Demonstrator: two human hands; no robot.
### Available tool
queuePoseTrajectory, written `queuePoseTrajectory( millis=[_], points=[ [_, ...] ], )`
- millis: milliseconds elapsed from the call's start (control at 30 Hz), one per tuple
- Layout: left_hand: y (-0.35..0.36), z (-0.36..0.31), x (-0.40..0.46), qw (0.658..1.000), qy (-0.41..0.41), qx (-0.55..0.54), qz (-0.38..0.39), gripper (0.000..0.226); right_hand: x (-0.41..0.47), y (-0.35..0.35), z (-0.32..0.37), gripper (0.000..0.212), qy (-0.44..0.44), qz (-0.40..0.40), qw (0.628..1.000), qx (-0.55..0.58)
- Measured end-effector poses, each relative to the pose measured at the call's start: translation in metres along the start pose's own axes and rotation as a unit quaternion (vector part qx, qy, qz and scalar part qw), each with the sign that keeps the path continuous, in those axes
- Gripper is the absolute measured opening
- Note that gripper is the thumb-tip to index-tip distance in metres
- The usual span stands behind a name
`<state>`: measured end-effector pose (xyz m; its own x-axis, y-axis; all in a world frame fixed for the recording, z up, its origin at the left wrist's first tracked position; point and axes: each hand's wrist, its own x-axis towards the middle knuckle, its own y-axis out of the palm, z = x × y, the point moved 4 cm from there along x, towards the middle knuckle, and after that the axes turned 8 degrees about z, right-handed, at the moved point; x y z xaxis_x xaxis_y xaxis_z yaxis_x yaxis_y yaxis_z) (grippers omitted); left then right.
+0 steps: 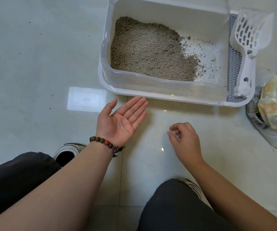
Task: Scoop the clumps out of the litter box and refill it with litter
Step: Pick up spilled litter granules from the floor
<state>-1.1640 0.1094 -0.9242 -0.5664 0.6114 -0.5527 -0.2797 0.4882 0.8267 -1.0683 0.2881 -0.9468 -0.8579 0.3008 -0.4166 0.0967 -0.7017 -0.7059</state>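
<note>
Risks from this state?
1. The upturned left hand carries a few loose grains on a flat palm; a tilt would likely drop them onto the pale tiled floor, where specks already lie.
2. The white slotted plastic scoop rests across the white plastic litter box edge and could be knocked off.
3. The open, rolled-down litter bag sits close to the right hand; a bump may spill it.

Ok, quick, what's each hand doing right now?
Left hand: open, palm up, a few litter grains on it.
Right hand: fingertips pinched together; whether it holds a grain cannot be told.
</note>
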Motion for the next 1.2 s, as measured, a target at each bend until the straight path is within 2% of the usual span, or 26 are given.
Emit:
queuePoseTrajectory(
  millis=[267, 700, 867, 967, 1200],
  points=[
    [0.0, 0.002, -0.004, 1.0, -0.003, 0.006, -0.011, 0.05, 0.019, 0.022, 0.02, 0.015, -0.055, 0.045, 0.995, -0.07],
    [-0.005, 0.0, -0.007, 1.0, -0.009, 0.013, -0.024, 0.05, 0.025, 0.029, 0.029, 0.013, -0.066, 0.063, 0.987, -0.131],
    [-0.004, 0.0, -0.006, 1.0, -0.009, 0.007, -0.02, 0.051, 0.005, 0.028, 0.032, 0.01, -0.095, 0.066, 0.988, -0.104],
    [-0.003, -0.002, -0.007, 1.0, -0.007, 0.005, -0.017, 0.051, -0.009, 0.036, 0.031, 0.008, -0.119, 0.098, 0.982, -0.112],
    [-0.012, -0.012, -0.01, 1.0, 0.008, 0.007, -0.025, 0.052, -0.009, 0.044, 0.03, 0.008, -0.119, 0.101, 0.981, -0.111]
  ],
)
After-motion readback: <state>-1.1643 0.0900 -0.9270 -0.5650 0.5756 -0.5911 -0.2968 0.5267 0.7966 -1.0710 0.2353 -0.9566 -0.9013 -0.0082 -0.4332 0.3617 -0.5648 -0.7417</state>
